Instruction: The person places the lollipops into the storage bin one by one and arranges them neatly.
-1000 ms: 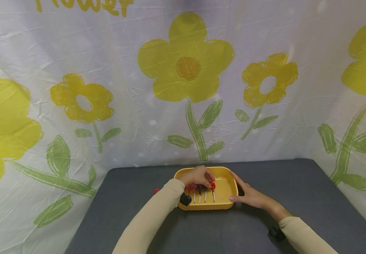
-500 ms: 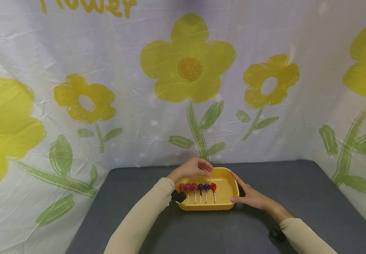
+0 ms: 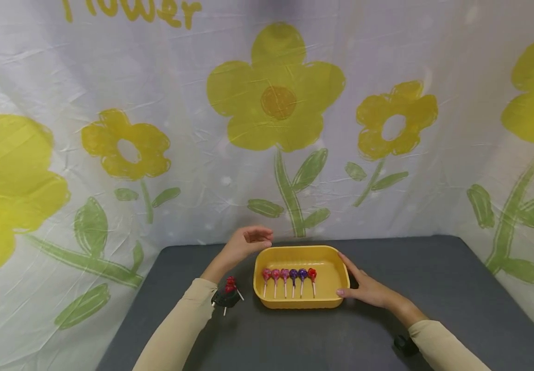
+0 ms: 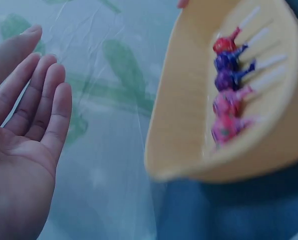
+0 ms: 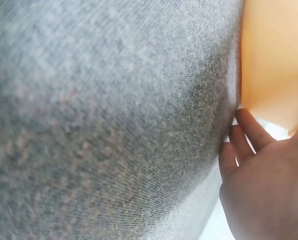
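Observation:
A yellow tray [image 3: 332,281] holds a row of lollipops: pink ones [image 3: 275,274] at the left, two dark purple-blue ones [image 3: 293,275] in the middle and a red one [image 3: 312,273] at the right. Their sticks point toward the person. My left hand [image 3: 243,245] hovers beyond the tray's back left corner, empty, its fingers loosely bent. In the left wrist view the palm and fingers of the left hand [image 4: 29,120] show nothing held. Spread along the tray's right end, my right hand [image 3: 368,287] touches it with fingertips and thumb.
Several red lollipops [image 3: 230,284] lie on the dark grey table [image 3: 304,335] left of the tray, partly hidden by the black wrist camera [image 3: 226,299]. Behind the table hangs a white cloth [image 3: 192,206] printed with yellow flowers.
My left hand has let go of the red lollipop in the tray, lifted away and moved left past the tray's edge. The right hand has stayed at the tray's right end.

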Action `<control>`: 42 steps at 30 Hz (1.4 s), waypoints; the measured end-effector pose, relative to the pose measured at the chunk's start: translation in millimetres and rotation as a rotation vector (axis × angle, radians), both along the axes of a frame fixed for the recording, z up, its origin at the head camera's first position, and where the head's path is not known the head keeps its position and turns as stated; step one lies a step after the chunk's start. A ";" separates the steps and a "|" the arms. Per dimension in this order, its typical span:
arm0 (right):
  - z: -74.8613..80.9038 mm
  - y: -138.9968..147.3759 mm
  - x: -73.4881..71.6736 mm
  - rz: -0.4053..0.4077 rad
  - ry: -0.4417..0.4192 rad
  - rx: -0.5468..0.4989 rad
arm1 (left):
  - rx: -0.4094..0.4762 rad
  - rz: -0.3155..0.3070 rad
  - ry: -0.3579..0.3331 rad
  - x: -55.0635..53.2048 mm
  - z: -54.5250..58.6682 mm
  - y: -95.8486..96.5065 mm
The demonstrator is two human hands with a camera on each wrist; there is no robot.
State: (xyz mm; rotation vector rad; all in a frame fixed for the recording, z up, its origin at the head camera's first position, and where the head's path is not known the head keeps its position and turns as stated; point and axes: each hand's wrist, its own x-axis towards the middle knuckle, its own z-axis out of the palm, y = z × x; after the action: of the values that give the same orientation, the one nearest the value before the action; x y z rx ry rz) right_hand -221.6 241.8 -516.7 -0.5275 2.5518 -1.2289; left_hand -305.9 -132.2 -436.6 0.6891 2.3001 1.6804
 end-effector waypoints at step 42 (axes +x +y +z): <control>-0.7 -1.5 -0.1 -0.003 0.013 -0.004 | -0.013 0.425 0.070 37.3 -123.9 -95.9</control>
State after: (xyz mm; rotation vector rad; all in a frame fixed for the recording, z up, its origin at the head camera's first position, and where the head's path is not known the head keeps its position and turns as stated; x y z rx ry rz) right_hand -221.7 240.4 -517.4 -0.5354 2.5622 -1.2363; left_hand -268.6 -228.1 -560.5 0.2675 2.6457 1.8295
